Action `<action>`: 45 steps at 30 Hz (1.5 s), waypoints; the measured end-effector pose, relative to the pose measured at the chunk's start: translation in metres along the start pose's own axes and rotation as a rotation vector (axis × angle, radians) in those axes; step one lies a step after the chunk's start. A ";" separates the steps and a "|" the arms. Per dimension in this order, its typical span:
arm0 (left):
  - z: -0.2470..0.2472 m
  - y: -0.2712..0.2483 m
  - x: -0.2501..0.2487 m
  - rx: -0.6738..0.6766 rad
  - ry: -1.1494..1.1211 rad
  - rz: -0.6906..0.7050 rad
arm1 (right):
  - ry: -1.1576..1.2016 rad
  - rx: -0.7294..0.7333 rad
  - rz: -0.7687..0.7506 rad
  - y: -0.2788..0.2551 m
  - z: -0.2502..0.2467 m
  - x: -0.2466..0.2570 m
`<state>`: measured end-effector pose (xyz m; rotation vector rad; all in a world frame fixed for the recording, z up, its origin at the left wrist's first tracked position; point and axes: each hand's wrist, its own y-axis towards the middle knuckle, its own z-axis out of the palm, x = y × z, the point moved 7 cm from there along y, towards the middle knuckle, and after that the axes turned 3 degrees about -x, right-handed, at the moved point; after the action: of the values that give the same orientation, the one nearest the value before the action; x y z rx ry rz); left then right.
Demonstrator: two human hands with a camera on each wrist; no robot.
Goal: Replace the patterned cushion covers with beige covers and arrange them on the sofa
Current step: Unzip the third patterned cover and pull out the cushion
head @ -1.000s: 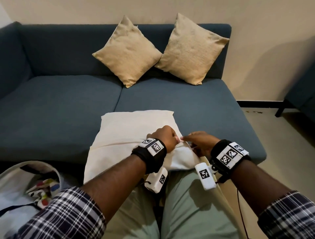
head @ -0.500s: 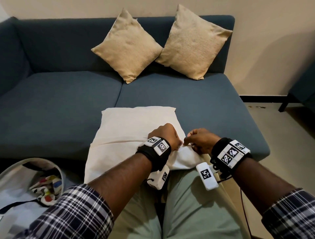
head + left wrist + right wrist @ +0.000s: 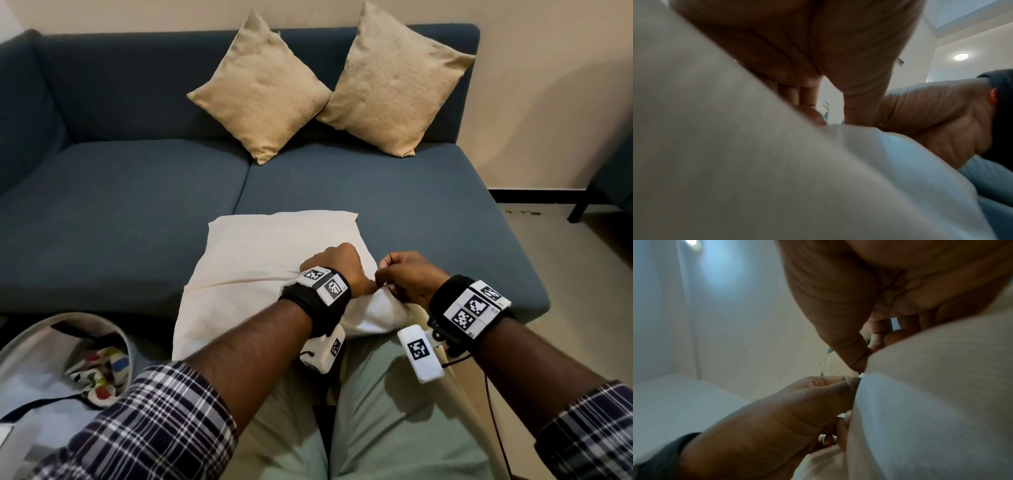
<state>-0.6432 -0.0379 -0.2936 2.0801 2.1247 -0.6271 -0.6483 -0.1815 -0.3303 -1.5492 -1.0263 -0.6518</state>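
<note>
Over the last second my hands barely shift; the left hand (image 3: pixel 342 270) and right hand (image 3: pixel 406 277) stay knuckle to knuckle at the cushion's (image 3: pixel 274 260) near corner, at five o'clock on it, so I judge the closing of the beige cover (image 3: pixel 239 308) unfinished. The cushion lies across my lap and the sofa (image 3: pixel 120 212) edge. The right wrist view shows what the head view hides: both hands pinching fabric, white insert (image 3: pixel 900 410) bulging between.
</note>
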 end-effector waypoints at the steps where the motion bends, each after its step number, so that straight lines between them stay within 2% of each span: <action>1: -0.002 0.001 -0.001 0.007 -0.007 0.000 | 0.020 -0.006 -0.015 0.000 0.000 0.001; 9: -0.015 0.006 -0.009 0.007 -0.037 0.018 | 0.127 -0.038 -0.066 0.004 -0.007 0.007; 16: -0.019 -0.008 -0.022 -0.154 0.176 0.265 | 0.112 -0.037 -0.054 0.007 -0.012 0.006; 22: -0.022 -0.017 -0.025 -0.181 0.261 0.343 | 0.102 -0.021 -0.046 0.005 -0.009 0.007; 29: -0.016 -0.022 -0.027 -0.237 0.249 0.441 | 0.131 -0.038 -0.020 0.005 -0.010 0.008; 33: -0.014 -0.026 -0.021 -0.221 0.331 0.491 | 0.180 -0.019 0.007 0.008 -0.009 0.004; 37: -0.015 -0.031 -0.019 -0.273 0.464 0.505 | 0.212 -0.016 -0.011 0.012 -0.010 0.005; 45: -0.016 -0.027 -0.027 -0.167 0.567 0.498 | 0.102 0.038 -0.114 0.006 0.001 0.007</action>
<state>-0.6643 -0.0569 -0.2634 2.7574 1.6499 0.2173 -0.6394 -0.1791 -0.3275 -1.4176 -1.0497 -0.7775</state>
